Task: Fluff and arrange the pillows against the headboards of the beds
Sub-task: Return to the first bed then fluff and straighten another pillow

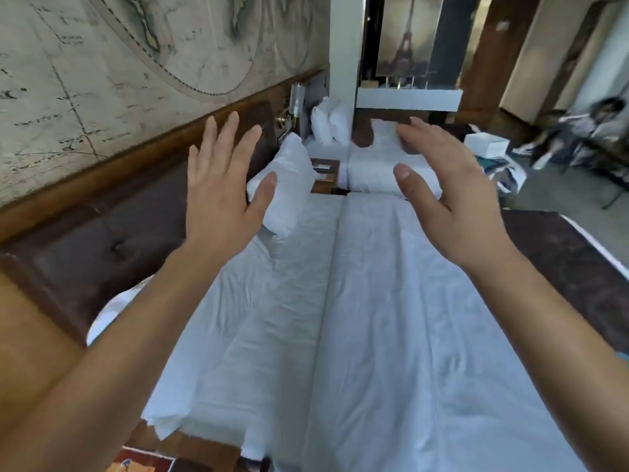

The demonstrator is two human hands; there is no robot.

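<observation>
White, creased bedding covers the near bed (391, 335), and a plump white pillow (289, 185) leans upright against the dark padded headboard (102, 240) on the left. Both arms reach out above the bed: the left hand (221, 178) and right hand (442, 178) hang with fingers spread and relaxed, holding nothing, the left hand overlapping the pillow's edge. Farther off, more white pillows (328, 122) stand at the next bed's head.
</observation>
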